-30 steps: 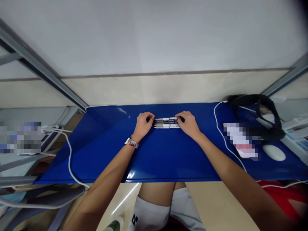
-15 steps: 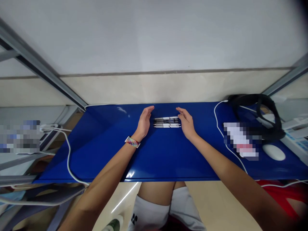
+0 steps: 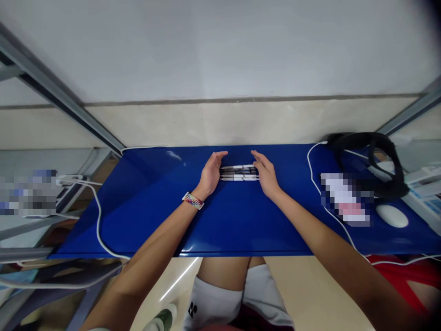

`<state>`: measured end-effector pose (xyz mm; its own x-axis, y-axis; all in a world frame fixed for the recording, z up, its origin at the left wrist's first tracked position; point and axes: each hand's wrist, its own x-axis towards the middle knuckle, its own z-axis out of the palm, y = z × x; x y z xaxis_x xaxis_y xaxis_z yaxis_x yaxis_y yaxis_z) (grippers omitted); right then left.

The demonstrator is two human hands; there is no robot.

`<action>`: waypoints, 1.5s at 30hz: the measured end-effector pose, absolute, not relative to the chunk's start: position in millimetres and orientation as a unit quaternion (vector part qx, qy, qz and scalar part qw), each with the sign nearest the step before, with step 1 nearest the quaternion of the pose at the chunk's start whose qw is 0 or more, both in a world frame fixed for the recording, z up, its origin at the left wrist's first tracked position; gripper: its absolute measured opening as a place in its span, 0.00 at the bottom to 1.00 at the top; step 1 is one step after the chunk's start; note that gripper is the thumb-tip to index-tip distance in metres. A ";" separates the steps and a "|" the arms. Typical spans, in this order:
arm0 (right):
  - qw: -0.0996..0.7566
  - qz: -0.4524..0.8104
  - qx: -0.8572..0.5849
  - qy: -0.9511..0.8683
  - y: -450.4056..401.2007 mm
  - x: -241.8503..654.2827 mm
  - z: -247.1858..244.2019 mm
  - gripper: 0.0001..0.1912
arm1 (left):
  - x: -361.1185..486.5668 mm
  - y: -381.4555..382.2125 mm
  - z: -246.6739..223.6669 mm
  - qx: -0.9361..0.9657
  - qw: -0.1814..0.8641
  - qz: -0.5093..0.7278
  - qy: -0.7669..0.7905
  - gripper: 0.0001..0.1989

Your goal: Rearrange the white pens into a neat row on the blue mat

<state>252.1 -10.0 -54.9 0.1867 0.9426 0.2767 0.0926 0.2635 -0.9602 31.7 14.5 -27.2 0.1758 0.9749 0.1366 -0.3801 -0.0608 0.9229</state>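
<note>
Several white and dark pens [image 3: 238,173] lie side by side, pointing left to right, on the blue tabletop [image 3: 234,220]. My left hand [image 3: 211,174] rests on its edge at their left ends, its palm against or very near them and its fingers stretched out. At the right ends is my right hand [image 3: 266,174], also with fingers extended and the palm turned inward, touching the pens. Neither hand has its fingers wrapped round a pen. A colourful woven band [image 3: 193,200] circles my left wrist.
On the right side of the table are a white mouse [image 3: 392,216], a black looped strap [image 3: 386,161], a white cable [image 3: 311,170] and a pixelated item [image 3: 345,200]. Another cable [image 3: 99,220] hangs over the left side. A wall [image 3: 220,122] rises behind the table.
My left hand has moved right, up to the left ends of the pens. The right hand has hardly moved, and the pens' upper row has shifted slightly.
</note>
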 end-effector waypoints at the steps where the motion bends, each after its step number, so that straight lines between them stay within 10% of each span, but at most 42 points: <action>1: 0.595 0.359 -0.490 -0.527 -9.6 252.2 -54.7 0.24 | 31.9 14.0 -26.4 0.466 0.610 0.558 0.317 0.21; 45: 0.358 0.169 -0.400 -0.827 -35.7 272.1 -18.5 0.06 | 18.0 8.9 -24.9 0.628 0.371 0.530 0.431 0.21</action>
